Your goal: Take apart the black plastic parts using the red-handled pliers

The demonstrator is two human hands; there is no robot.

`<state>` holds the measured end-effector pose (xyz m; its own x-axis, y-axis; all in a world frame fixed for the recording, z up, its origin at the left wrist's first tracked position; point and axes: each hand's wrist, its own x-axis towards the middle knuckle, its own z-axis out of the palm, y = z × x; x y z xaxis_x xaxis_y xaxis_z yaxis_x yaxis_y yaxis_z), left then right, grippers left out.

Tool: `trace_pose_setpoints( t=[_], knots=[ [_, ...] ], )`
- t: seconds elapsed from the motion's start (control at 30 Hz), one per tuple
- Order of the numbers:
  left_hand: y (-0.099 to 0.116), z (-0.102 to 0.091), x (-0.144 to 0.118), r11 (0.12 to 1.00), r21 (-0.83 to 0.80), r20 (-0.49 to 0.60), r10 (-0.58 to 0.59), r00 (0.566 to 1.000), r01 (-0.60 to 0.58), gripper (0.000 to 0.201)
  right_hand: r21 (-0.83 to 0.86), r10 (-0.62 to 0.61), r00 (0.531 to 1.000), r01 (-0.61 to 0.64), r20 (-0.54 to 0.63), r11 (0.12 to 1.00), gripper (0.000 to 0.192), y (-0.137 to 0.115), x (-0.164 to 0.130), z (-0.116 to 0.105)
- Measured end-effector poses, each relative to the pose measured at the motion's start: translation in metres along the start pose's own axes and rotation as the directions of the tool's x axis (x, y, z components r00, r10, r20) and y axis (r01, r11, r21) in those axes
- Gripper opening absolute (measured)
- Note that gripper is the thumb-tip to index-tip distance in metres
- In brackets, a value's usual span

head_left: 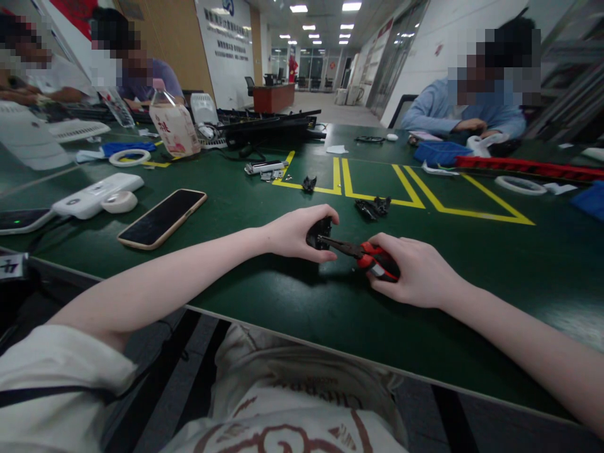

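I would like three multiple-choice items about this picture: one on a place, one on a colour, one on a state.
1. Where does the phone lie?
A. left of the left hand
B. beside the right hand
C. inside the yellow lines

2. What colour are the pliers' handles?
A. blue
B. red and black
C. yellow

3. What is the phone screen's state?
A. lit
B. cracked
C. dark

Answers: 1 A, it lies on the green table near that forearm; 2 B, seen in the right hand's grip; 3 C, the screen shows black.
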<state>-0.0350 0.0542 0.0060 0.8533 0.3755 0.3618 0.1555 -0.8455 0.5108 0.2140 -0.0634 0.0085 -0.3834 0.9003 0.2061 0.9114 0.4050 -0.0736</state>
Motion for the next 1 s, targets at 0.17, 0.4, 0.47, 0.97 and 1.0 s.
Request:
trace_pose_setpoints(
  t=[0.17,0.4,0.47,0.97,1.0],
  knots=[
    [-0.001,0.001,0.000,1.000,0.023,-0.013,-0.011,1.000,0.012,0.060,0.061,0.025,0.998,-0.028,0.050,0.998,0.035,-0.001,0.001,-0.003],
    [-0.001,0.001,0.000,0.999,0.034,-0.007,-0.030,1.000,0.030,0.061,0.080,-0.006,0.999,0.002,0.049,0.997,0.030,-0.001,0.000,-0.005],
    [-0.001,0.000,0.000,0.998,0.048,0.005,-0.038,0.999,0.038,0.062,0.075,-0.009,0.999,0.005,0.046,0.997,0.030,0.000,0.000,-0.005],
    [0.000,0.003,0.002,0.999,0.046,0.174,-0.008,0.985,0.000,0.055,-0.096,-0.055,0.998,0.052,-0.036,0.994,0.039,0.015,-0.001,-0.003],
    [0.000,0.003,0.002,0.999,0.044,0.175,-0.010,0.985,0.003,0.055,-0.090,-0.059,0.997,0.054,-0.050,0.994,0.039,0.017,-0.002,-0.002]
  ],
)
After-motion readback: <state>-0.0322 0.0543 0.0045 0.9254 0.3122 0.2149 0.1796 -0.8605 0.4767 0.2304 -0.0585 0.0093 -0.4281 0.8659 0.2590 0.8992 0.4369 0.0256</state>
